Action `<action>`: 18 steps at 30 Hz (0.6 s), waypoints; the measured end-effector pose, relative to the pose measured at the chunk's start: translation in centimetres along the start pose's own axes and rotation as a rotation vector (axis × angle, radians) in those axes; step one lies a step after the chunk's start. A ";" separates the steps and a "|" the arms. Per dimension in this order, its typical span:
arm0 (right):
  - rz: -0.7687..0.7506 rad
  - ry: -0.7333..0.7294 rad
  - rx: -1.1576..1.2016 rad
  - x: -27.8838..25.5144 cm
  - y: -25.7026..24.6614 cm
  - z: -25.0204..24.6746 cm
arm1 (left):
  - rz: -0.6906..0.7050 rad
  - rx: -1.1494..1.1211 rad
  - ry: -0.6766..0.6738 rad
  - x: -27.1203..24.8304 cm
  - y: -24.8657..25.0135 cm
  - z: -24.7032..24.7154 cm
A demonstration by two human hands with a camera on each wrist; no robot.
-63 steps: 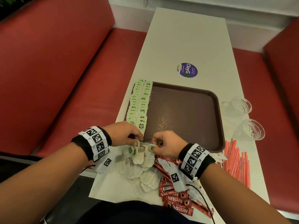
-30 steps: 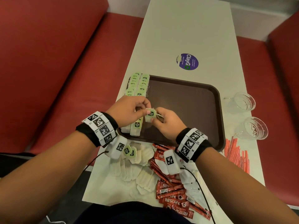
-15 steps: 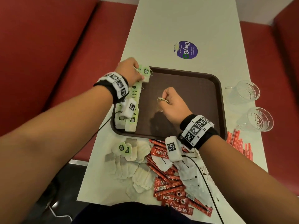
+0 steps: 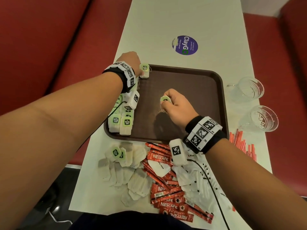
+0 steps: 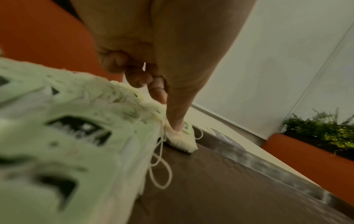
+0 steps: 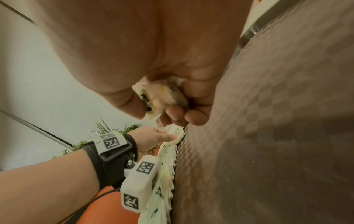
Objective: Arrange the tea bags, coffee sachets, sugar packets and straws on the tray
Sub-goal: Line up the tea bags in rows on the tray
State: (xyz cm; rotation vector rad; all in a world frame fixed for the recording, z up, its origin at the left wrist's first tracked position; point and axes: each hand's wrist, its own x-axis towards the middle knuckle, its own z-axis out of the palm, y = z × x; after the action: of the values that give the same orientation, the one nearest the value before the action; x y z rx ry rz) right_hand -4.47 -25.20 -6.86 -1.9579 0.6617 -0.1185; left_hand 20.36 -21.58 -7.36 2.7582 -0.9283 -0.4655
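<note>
Beside the tray (image 4: 221, 100), two glass cups (image 4: 250, 89) stand clear. Left hand (image 4: 128, 61) presses a tea bag (image 4: 144, 71) at the tray's far-left corner; right hand (image 4: 174, 105) pinches another tea bag (image 4: 164, 99) mid-tray.

A brown tray (image 4: 207, 75) lies on the table. Along its left edge runs a row of overlapping tea bags (image 4: 123, 123) with green tags, and the farthest tea bag (image 4: 144, 71) sits in the far left corner. Another tea bag (image 4: 164, 100) is held over the tray's middle. Near the tray lie loose tea bags (image 4: 126, 171), red coffee sachets (image 4: 166, 193) and white sugar packets (image 4: 196, 178). Red straws (image 4: 242, 145) lie to the right.
</note>
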 end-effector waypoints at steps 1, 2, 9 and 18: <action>-0.002 -0.002 0.003 0.0 0.1 0.0 | 0.019 0.004 -0.004 0.1 0.1 0.0; -0.004 -0.004 0.010 0.0 0.2 0.0 | 0.044 0.013 -0.015 0.1 0.2 0.0; -0.028 0.032 -0.038 1.0 0.2 -0.1 | 0.167 0.207 -0.078 -0.2 0.1 0.8; -0.063 0.144 -0.030 2.4 -0.7 0.0 | 0.412 -0.205 -0.034 -4.3 0.3 -2.5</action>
State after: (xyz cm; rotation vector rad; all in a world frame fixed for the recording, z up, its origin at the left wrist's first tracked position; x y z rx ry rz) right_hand -2.18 -26.16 -6.76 -2.0134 0.6989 -0.2920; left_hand 17.83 -18.95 -4.00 2.3011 -1.3338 -0.5009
